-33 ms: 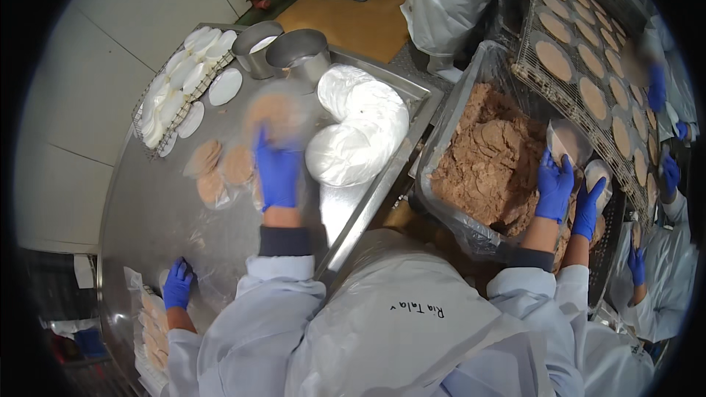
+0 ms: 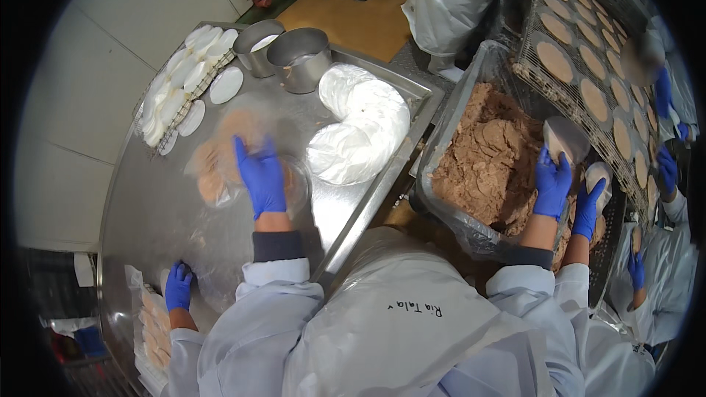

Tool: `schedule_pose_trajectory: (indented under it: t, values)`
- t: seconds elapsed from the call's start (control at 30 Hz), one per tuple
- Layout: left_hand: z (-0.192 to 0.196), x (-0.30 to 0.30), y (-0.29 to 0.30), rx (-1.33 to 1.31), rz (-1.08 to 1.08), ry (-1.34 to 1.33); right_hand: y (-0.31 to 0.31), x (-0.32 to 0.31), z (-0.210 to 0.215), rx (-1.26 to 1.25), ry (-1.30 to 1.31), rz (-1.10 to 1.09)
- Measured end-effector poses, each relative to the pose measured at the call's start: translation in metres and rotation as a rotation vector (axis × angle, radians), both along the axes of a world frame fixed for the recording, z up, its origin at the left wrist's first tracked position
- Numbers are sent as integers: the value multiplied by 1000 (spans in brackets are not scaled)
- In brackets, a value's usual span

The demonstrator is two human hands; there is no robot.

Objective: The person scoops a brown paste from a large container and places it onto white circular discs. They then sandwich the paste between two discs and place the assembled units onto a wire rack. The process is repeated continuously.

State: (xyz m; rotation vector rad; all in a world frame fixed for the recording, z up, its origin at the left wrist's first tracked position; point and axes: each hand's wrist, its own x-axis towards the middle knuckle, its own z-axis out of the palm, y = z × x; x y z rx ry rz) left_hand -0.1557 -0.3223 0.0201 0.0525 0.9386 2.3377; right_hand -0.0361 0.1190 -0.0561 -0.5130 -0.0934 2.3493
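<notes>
My left hand [image 2: 261, 180], in a blue glove, is over the steel table with a thin round meat patty [image 2: 241, 125] in clear film at its fingertips; the patty is blurred by motion. More flat patties [image 2: 211, 182] on film lie just beside and under it. My right hand [image 2: 550, 190], also gloved in blue, grips a pale round patty [image 2: 563, 140] with clear film above the right edge of the meat tub. The tub holds a large mass of ground meat [image 2: 489, 151]. Close beside it, a co-worker's gloved hand [image 2: 587, 209] holds another film-covered round.
White discs [image 2: 224, 87] and a wire rack of them stand at the table's far left, near two steel rings [image 2: 299, 59]. Clear film rounds [image 2: 349, 143] lie at the table's right. A mesh rack of patties [image 2: 555, 62] is at far right. Another co-worker's hand [image 2: 178, 285] rests at the lower left.
My left hand has shifted a little left, bringing the blurred patty toward the patties lying on the table. My right hand and its patty have barely moved.
</notes>
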Motion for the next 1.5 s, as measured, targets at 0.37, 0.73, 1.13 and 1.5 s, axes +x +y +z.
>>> schedule_pose_trajectory:
  t: [0.37, 0.73, 1.13, 1.5]
  values:
    - [-100, 6, -8, -1264, 386, 906, -88, -45, 31, -38, -113, 213]
    - [-18, -23, 287, -472, 50, 1098, -34, 6, 127, 285, -37, -1]
    - [37, 14, 250, 502, -498, -5, -90, 32, 218, 674, 131, -123]
    - [-12, 3, 235, 223, -390, -53, -86, -7, 120, 674, -399, 128]
